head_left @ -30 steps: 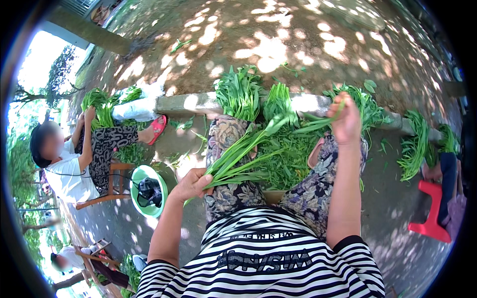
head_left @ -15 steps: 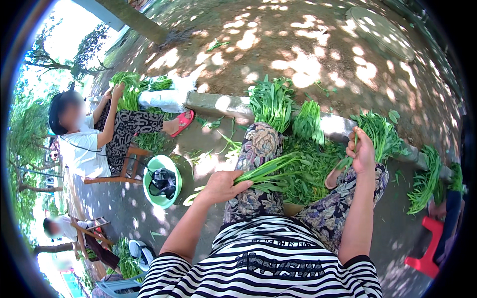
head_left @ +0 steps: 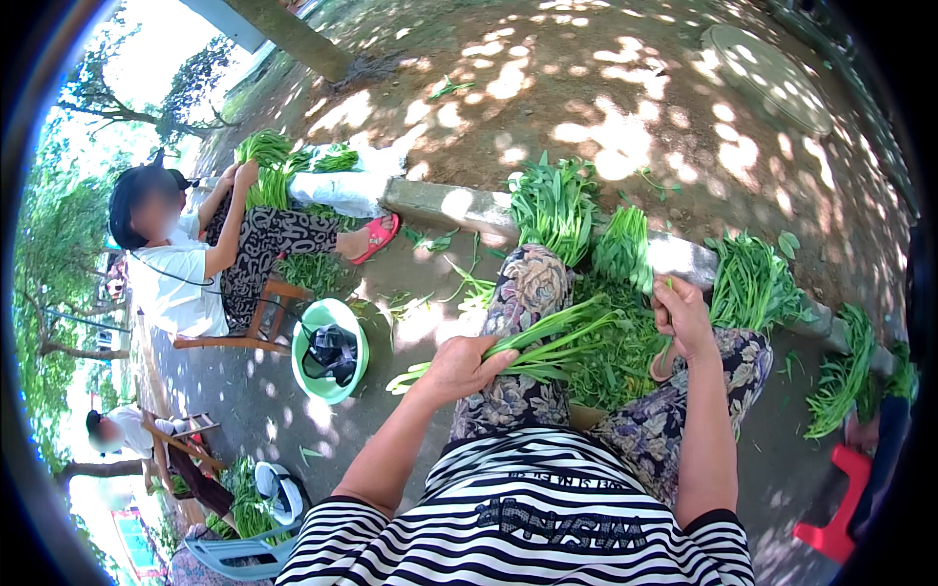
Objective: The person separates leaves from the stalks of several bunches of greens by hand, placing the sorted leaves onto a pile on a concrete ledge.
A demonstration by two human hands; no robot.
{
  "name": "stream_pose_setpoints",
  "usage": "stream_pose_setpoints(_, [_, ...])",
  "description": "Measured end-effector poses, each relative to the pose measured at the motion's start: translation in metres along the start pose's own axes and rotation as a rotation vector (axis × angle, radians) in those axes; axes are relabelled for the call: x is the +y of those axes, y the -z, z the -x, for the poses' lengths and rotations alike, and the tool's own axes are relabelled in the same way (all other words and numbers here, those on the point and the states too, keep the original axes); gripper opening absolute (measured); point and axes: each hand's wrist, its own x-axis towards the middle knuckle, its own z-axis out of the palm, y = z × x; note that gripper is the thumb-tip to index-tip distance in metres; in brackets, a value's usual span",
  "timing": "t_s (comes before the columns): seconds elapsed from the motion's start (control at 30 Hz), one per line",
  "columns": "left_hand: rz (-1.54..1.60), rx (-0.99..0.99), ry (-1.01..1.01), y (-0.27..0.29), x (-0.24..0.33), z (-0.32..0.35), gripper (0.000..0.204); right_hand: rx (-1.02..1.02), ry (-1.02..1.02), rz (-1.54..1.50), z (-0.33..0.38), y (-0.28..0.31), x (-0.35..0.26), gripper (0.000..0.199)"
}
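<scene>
My left hand (head_left: 459, 371) is closed around a loose bunch of long-stemmed water spinach (head_left: 547, 342), held above my left thigh. The pale stem ends stick out past my wrist side, and the leaves point right. Over my right knee, my right hand (head_left: 682, 317) is pinched closed on a thin green stalk, which shows only in bits above and below the fingers. Between my legs lies a pile of loose leaves and greens (head_left: 616, 366). Bundles of greens stand just beyond my knees: a large one (head_left: 554, 205), a smaller one (head_left: 622, 244) and another (head_left: 752, 283) to the right.
A low concrete curb (head_left: 459, 207) runs behind the bundles. At left, a person (head_left: 186, 264) on a wooden chair (head_left: 256, 317) handles greens. A green basin (head_left: 330, 350) with a dark bag stands between us. A red stool (head_left: 838, 503) and more greens (head_left: 845, 371) are at right.
My right hand has moved left and nearer to me, toward the bunch. The left hand keeps its grip on the greens. The whole view has shifted slightly.
</scene>
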Motion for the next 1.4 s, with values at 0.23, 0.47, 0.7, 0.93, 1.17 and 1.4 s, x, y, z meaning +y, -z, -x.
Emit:
stream_pose_setpoints(0.23, [0.172, 0.123, 0.022, -0.011, -0.004, -0.005, 0.033, 0.116, 0.085, 0.029, -0.001, 0.001, 0.000, 0.016])
stream_pose_setpoints(0.47, [0.491, 0.039, 0.225, -0.010, -0.003, -0.011, 0.028, 0.215, 0.155, -0.115, 0.001, 0.010, -0.006, 0.013])
stream_pose_setpoints(0.7, [0.561, 0.080, 0.306, -0.008, 0.004, -0.016, 0.025, 0.109, 0.169, -0.118, 0.004, 0.006, -0.011, 0.010])
stream_pose_setpoints(0.93, [0.529, 0.034, 0.346, -0.009, 0.001, -0.019, 0.027, -0.054, 0.209, 0.335, 0.018, -0.012, -0.010, 0.015])
stream_pose_setpoints(1.17, [0.510, -0.010, 0.384, -0.005, 0.003, -0.023, 0.028, -0.367, 0.311, 0.606, 0.013, -0.032, -0.003, 0.016])
stream_pose_setpoints(1.4, [0.513, -0.013, 0.356, -0.006, 0.004, -0.025, 0.024, -0.183, 0.868, 1.030, -0.005, -0.049, 0.034, 0.015])
